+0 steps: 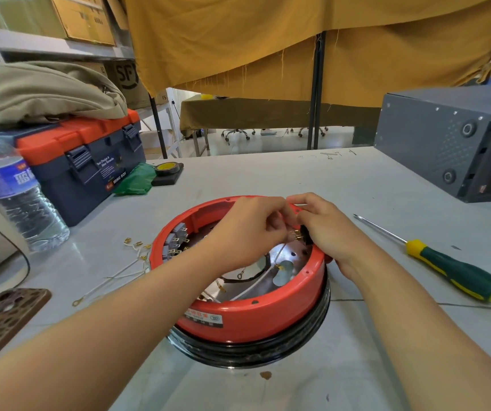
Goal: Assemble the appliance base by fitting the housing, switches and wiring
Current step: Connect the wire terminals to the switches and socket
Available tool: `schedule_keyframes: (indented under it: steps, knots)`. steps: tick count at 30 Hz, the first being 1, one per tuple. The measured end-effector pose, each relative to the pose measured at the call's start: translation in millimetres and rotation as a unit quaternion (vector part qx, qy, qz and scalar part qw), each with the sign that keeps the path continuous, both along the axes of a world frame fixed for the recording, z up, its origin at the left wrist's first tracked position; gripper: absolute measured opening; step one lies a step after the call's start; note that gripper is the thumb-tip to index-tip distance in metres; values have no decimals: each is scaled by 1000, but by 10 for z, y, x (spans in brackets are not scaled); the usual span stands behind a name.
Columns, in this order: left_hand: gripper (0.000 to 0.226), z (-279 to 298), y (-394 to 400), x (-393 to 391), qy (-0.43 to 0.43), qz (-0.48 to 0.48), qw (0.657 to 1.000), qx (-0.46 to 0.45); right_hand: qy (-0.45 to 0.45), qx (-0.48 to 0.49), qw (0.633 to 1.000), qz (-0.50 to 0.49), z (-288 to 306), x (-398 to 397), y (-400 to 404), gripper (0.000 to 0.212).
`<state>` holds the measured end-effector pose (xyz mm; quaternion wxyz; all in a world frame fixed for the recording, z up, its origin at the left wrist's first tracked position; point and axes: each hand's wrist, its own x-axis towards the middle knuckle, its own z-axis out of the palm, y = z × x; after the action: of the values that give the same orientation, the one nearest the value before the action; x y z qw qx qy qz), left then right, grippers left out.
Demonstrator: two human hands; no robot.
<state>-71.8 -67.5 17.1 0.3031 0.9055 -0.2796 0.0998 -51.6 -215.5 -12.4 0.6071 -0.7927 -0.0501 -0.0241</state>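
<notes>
A round red housing (256, 317) sits upside down on a black ring on the table, its shiny metal plate showing inside. Grey switches (176, 240) with brass tabs line its inner left wall. My left hand (250, 229) pinches a white wire (281, 252) with a brass terminal near the far right wall. My right hand (324, 229) grips a black switch part (305, 235) at that wall, thumb outside the rim. More white and black wires lie loose inside the housing.
Loose white wires with brass terminals (125, 262) lie left of the housing. A green-and-yellow screwdriver (445, 268) lies at the right. A toolbox (84, 161), water bottle (16, 197), tape roll (167, 170) and grey metal box (451, 143) stand around.
</notes>
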Motion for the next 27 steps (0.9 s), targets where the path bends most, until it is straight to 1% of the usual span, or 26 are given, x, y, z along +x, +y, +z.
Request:
schedule_keyframes:
  steps: [3, 5, 7, 11, 14, 15, 17, 18, 20, 22, 24, 27]
  knots:
    - [8, 71, 72, 8, 48, 12, 998, -46, -3, -1, 1000, 0, 14, -13, -11, 34]
    - [8, 119, 143, -1, 55, 35, 996, -60, -6, -1, 1000, 0, 17, -17, -22, 33]
    - [9, 159, 247, -35, 38, 66, 996, -53, -9, -16, 1000, 1, 28, -23, -31, 31]
    - [13, 170, 569, -137, -13, 162, 987, 1, -10, -22, 1000, 0, 39, -27, -46, 30]
    - [23, 119, 821, -225, -6, 244, 970, 12, -3, -25, 1000, -3, 45, -41, -42, 32]
    - [28, 94, 892, -257, 9, 265, 964, 8, -3, -25, 1000, -6, 47, -45, -41, 33]
    - [41, 42, 999, -316, 65, 296, 953, -1, -6, -27, 1000, -11, 44, -55, -40, 33]
    - [46, 19, 1034, -344, 98, 305, 947, -6, -7, -29, 999, -13, 43, -61, -38, 33]
    - [46, -5, 1065, -386, 142, 313, 939, -32, -7, -30, 999, -16, 36, -64, -31, 32]
    - [42, 1, 1065, -397, 152, 317, 934, -63, -4, -35, 999, -21, 42, -66, -31, 31]
    - [41, 9, 1053, -380, 152, 316, 934, -72, -3, -35, 999, -29, 48, -62, -46, 26]
    - [43, 4, 1031, -326, 153, 310, 935, -78, -4, -15, 999, -51, 43, -41, -89, 10]
